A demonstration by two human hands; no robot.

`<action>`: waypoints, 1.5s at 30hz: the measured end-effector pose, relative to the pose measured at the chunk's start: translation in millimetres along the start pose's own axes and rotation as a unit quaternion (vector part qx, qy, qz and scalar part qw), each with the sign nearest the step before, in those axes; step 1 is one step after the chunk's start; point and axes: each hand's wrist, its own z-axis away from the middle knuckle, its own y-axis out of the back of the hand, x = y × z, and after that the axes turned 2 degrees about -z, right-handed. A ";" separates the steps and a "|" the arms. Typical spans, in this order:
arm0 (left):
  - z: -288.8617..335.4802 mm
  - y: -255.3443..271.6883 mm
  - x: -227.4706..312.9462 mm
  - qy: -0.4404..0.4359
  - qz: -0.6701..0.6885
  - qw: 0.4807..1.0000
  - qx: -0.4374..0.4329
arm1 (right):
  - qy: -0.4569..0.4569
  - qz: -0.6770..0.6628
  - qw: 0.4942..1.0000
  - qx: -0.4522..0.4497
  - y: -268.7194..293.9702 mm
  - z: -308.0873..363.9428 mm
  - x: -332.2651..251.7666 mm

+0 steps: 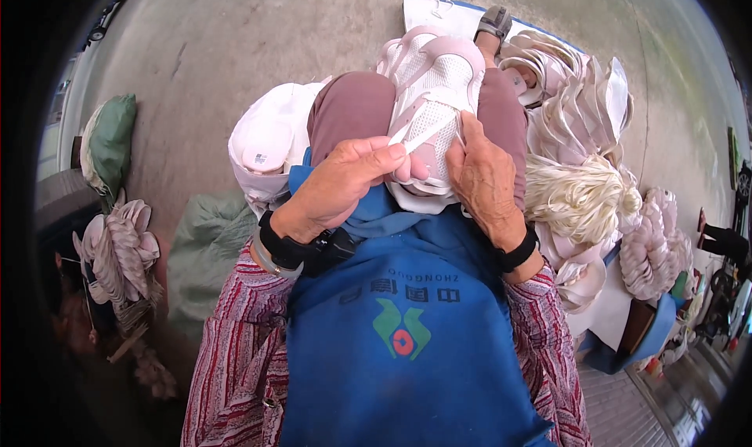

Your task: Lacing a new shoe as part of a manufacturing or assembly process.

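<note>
Concrete floor [211,48] forms the background surface. Left fingers [382,159] are clamped on a white lace [432,132]; right fingers [473,131] contact the shoe upper [445,73], but whether they also grip lace cannot be determined. Shoe upper position: between the knees [354,106], directly beneath the fingers. Right of the fingers: a cream lace bundle [576,200]. Farther right and forward: stacked pale uppers [583,114]. Farthest forward: a white sheet [462,20].

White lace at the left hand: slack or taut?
Taut, seemingly: the white lace runs straight from the left hand across the shoe upper, without sag.
</note>
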 end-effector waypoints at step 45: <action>7.2 -20.8 68.5 -0.116 0.354 0.925 -0.079 | -0.268 -0.889 0.366 0.067 50.5 89.6 108.4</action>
